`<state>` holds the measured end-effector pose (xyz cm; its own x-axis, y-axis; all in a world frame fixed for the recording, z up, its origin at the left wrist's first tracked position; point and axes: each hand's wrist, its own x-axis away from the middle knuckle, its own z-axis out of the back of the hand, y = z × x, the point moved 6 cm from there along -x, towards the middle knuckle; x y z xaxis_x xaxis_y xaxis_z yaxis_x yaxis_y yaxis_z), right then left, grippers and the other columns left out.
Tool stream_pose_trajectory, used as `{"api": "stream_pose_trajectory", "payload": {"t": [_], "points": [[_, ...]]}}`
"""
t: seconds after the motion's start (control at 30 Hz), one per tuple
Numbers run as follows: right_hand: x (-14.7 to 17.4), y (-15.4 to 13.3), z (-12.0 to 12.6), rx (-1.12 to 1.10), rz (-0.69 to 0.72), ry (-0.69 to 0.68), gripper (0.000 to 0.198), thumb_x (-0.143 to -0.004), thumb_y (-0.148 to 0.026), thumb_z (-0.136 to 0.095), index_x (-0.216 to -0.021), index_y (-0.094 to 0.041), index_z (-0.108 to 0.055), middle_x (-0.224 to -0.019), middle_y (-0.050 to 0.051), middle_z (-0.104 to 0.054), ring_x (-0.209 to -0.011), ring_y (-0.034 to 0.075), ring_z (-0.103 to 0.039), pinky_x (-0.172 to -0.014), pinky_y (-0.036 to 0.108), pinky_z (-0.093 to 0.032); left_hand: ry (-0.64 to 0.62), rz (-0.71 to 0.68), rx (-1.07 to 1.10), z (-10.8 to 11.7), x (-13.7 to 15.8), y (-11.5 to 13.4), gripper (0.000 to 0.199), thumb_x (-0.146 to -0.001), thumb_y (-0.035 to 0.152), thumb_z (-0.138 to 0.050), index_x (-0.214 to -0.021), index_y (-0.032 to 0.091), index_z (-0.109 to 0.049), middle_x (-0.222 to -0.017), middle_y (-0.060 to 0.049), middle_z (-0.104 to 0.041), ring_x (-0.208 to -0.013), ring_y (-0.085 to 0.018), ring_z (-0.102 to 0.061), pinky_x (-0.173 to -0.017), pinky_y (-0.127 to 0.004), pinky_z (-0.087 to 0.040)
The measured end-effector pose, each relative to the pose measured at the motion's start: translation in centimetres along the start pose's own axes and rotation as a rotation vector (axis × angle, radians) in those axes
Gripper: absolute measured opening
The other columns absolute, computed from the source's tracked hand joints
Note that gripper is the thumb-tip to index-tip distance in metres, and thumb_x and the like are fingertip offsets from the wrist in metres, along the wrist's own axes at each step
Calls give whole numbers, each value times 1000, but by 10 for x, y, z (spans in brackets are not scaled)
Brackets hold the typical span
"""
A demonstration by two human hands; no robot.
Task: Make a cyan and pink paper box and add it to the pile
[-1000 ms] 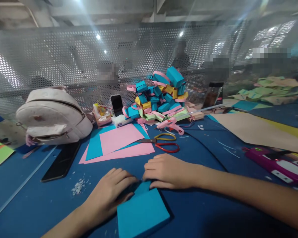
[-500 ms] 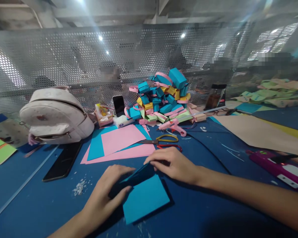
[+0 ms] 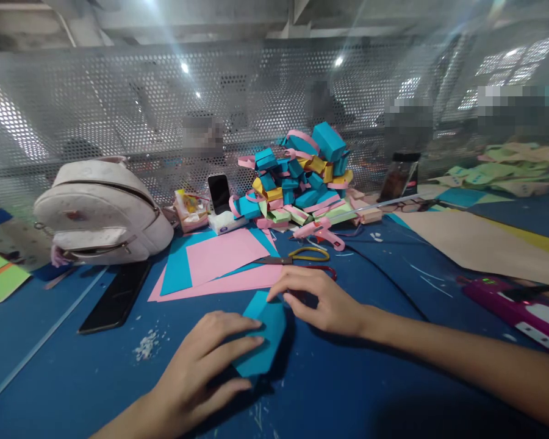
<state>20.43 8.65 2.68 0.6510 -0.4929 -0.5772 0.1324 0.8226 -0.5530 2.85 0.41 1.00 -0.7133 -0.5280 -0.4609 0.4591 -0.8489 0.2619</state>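
A folded piece of blue paper [image 3: 266, 335] stands slightly raised off the blue table in front of me. My left hand [image 3: 215, 360] reaches over it from the left, its fingers stretched apart with the fingertips resting on the paper's face. The thumb lies by the near edge. At the far corner, my right hand [image 3: 318, 302] has its thumb and forefinger closed on the paper's edge. Just beyond that hand are scissors [image 3: 308, 255] with a yellow and a red handle. Pink sheets [image 3: 226, 259] lie with blue ones behind the folded paper.
A pink glue gun [image 3: 320, 231] with a cord lies before a heap of folded paper pieces [image 3: 297, 177]. Left are a white backpack [image 3: 100, 213] and a dark phone [image 3: 114, 299]. Right are a magenta power strip [image 3: 512, 311] and large beige paper [image 3: 466, 244]. Perforated metal screen [image 3: 256, 91] stands behind.
The blue paper's raised flap has come over toward me, covering the near panel. My left fingers have moved onto its face and spread. My right hand stays at the far corner.
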Motion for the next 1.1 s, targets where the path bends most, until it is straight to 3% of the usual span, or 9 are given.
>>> {"api": "stream_pose_trajectory", "payload": {"t": [0.1,0.27,0.47,0.6,0.73,1.0,1.1], "points": [[2,7,-4,21,-73,-41,22,-90,-12,-52,-104,-20,-66,-93,4,-65,-80,15,-58,-73,28,-47,-41,-36,-41,-4,2,-1,45,-99,36,-47,-140,19,-42,-136,-13,-52,-126,-26,-47,-103,-43,-41],[5,15,-13,15,-131,-82,19,-91,-20,-59,-109,-22,-66,-106,5,-61,-96,17,-58,-84,30,-46,-58,-33,-46,-7,3,-3,52,-96,41,-51,-141,18,-41,-138,-15,-50,-126,-25,-46,-101,-40,-44],[6,18,-16,-39,-129,-99,21,-92,-20,-60,-112,-23,-64,-109,5,-59,-107,18,-56,-93,32,-45,-102,-52,-77,-10,4,-4,48,-98,39,-47,-142,20,-40,-144,-14,-43,-133,-25,-39,-104,-43,-43],[7,17,-20,-22,-95,-127,30,-94,-23,-57,-124,-26,-60,-122,5,-58,-116,18,-52,-101,34,-40,-196,-44,-197,-15,4,-4,51,-100,41,-39,-147,22,-34,-155,-12,-28,-141,-30,-29,-109,-52,-36],[10,18,-27,-4,-88,-189,40,-98,-28,-50,-138,-27,-48,-138,4,-53,-128,18,-45,-109,34,-34,-239,-95,-298,-20,3,-1,52,-99,37,-43,-147,21,-32,-156,-11,-28,-142,-30,-28,-110,-53,-35],[17,24,-36,-60,-145,-242,48,-100,-36,-44,-146,-27,-35,-148,4,-44,-136,18,-39,-113,37,-32,-168,-204,-378,-18,1,8,51,-96,19,-49,-145,21,-36,-152,-9,-37,-140,-24,-34,-114,-48,-30],[18,26,-37,-114,-166,-237,50,-100,-38,-45,-147,-26,-34,-149,5,-42,-136,18,-38,-113,38,-32,-85,-111,-278,-10,3,2,55,-98,25,-49,-148,21,-28,-153,-13,-33,-140,-26,-33,-114,-49,-29]]}}
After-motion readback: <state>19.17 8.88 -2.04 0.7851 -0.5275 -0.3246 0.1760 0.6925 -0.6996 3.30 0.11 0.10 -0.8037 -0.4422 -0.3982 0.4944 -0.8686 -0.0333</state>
